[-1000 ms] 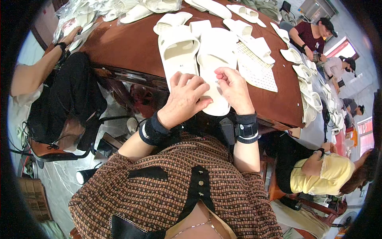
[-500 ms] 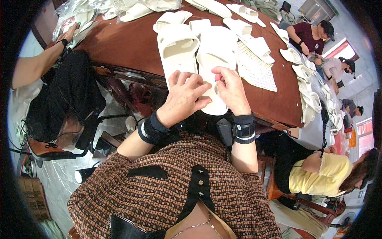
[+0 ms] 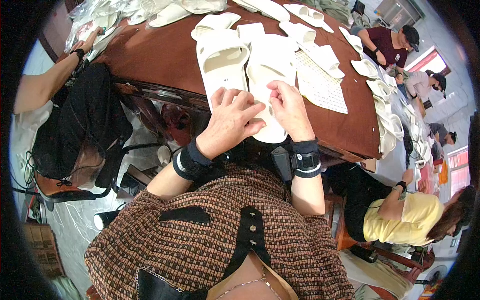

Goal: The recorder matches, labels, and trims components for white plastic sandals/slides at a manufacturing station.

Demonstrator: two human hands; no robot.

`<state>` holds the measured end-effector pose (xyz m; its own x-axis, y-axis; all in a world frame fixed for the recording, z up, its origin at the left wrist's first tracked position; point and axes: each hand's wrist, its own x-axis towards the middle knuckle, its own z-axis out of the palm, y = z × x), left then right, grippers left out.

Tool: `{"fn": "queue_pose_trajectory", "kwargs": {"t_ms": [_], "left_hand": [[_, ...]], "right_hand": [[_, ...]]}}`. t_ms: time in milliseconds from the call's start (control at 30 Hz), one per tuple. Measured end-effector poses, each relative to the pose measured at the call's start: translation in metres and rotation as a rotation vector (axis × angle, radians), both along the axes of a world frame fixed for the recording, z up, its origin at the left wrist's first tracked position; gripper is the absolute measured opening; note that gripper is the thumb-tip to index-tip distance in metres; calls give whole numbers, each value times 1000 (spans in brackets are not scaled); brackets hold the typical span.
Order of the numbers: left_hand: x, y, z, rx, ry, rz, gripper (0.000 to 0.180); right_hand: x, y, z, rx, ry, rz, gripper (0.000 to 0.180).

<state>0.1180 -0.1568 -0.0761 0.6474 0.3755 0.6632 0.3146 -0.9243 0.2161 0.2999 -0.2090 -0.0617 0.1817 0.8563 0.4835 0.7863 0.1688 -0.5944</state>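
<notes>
Two cream slide slippers lie side by side at the table's near edge, heels toward me. Over the heel of the left slipper (image 3: 223,75) rests my left hand (image 3: 230,117), its fingers bent and spread apart, the thumb out by the right slipper. My right hand (image 3: 291,112) is above the insole of the right slipper (image 3: 272,52), thumb and fingertips pinched together. Whatever lies in that pinch is too small to make out. Just right of the pair, a white sheet with rows of small marks (image 3: 320,92) lies partly under another slipper (image 3: 322,59).
More cream slippers (image 3: 215,24) lie along the far side of the brown-covered table (image 3: 155,57), some in clear plastic. A co-worker's arm (image 3: 55,80) reaches in at the left. On the right, a person in yellow (image 3: 400,217) sits close by, with several others beyond.
My hands stay almost in place over the slippers, with only slight finger movement. The person in yellow has raised a forearm.
</notes>
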Motion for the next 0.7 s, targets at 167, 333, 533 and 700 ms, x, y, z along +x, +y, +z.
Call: {"fn": "queue_pose_trajectory", "kwargs": {"t_ms": [167,333,533,700], "left_hand": [[-1,-1,1,-9,5,-2,34],[-1,0,1,-11,-2,-5,34],[0,2,-3,-8,-19,-22,35],[-1,1,-1,-8,-13,-24,35]], "right_hand": [[-6,1,0,138,-263,-29,21],[2,0,-5,56,-29,1,22],[7,-14,5,-37,425,120,22],[4,-25,16,-125,250,50,22]]}}
